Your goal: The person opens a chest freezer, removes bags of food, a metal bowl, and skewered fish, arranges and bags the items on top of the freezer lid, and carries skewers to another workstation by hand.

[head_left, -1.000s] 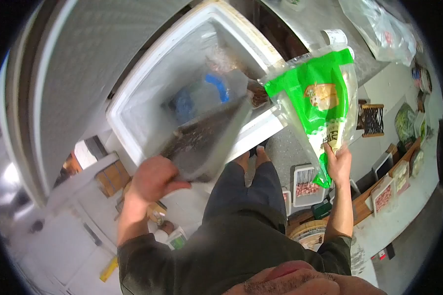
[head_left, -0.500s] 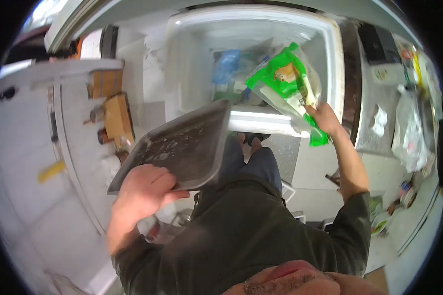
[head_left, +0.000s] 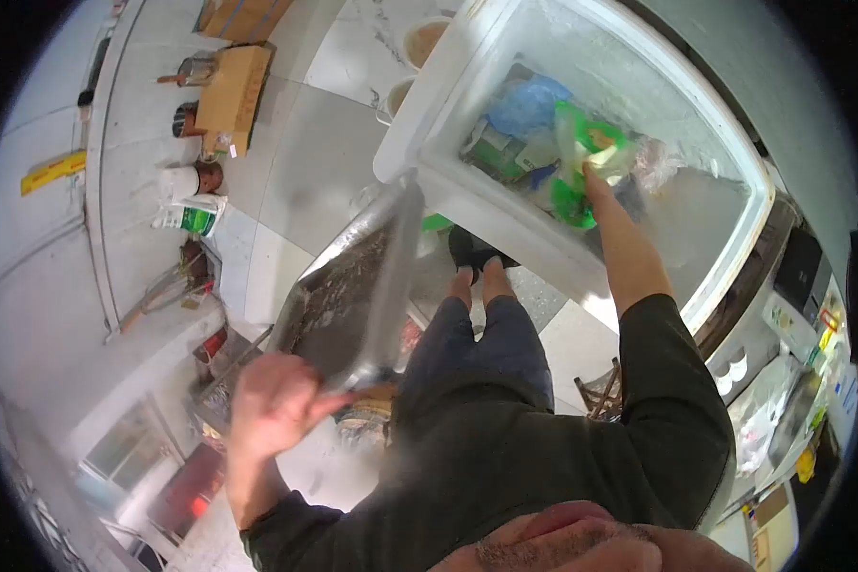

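My left hand (head_left: 278, 405) grips the near edge of a dark metal tray (head_left: 338, 296), which is tilted beside the chest freezer. The tray's surface has pale flecks on it. My right hand (head_left: 596, 186) reaches down inside the open white freezer (head_left: 515, 224) and is closed on the green and clear plastic bag (head_left: 574, 205). That bag lies low among the freezer's contents. Next to it are a blue bag (head_left: 529, 105) on the left and a clear crumpled bag (head_left: 656, 164) on the right. My right fingertips are partly hidden.
Cardboard boxes (head_left: 234, 95) and several pots and cups stand at the upper left. A rack or stool (head_left: 601, 391) is on the floor near my legs. On the right, a counter holds plastic bags (head_left: 763, 405) and a black box (head_left: 801, 272).
My right hand has lowered the green bag into the freezer. The tray in my left hand has tipped to a steeper angle. The view has turned, and the freezer appears rotated.
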A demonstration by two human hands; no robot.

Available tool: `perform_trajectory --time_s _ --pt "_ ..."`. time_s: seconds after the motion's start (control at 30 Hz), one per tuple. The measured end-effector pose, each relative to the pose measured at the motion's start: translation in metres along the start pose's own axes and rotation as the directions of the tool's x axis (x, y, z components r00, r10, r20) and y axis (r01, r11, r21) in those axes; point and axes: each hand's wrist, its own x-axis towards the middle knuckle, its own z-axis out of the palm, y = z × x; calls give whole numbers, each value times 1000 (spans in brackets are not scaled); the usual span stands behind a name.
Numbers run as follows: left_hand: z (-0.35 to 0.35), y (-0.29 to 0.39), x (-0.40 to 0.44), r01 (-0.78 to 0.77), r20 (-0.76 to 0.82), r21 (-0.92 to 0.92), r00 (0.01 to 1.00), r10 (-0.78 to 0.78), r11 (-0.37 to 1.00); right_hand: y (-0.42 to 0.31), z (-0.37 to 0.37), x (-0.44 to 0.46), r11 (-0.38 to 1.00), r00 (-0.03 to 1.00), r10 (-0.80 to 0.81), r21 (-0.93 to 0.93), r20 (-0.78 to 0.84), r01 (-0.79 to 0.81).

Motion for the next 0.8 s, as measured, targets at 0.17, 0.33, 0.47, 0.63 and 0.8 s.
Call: perform_trajectory --time_s 0.17,0.33,0.47,0.63,0.8 --pt "-5 11 9 -237 143 29 962 230 971 -94 -25 -133 951 967 -254 -181 7 251" --pt "9 36 40 -614 251 135 780 573 777 -194 -115 -356 820 842 -214 559 495 -120" --pt "28 80 57 -872 300 149 490 819 467 -166 -130 -443 801 939 -170 596 300 -46" --pt "58 158 67 -998 265 -34 46 963 57 -82 -131 -533 849 922 21 495 -386 187" --pt "104 251 52 -963 155 -53 -269 950 -264 35 -158 -630 688 684 394 690 -614 224"
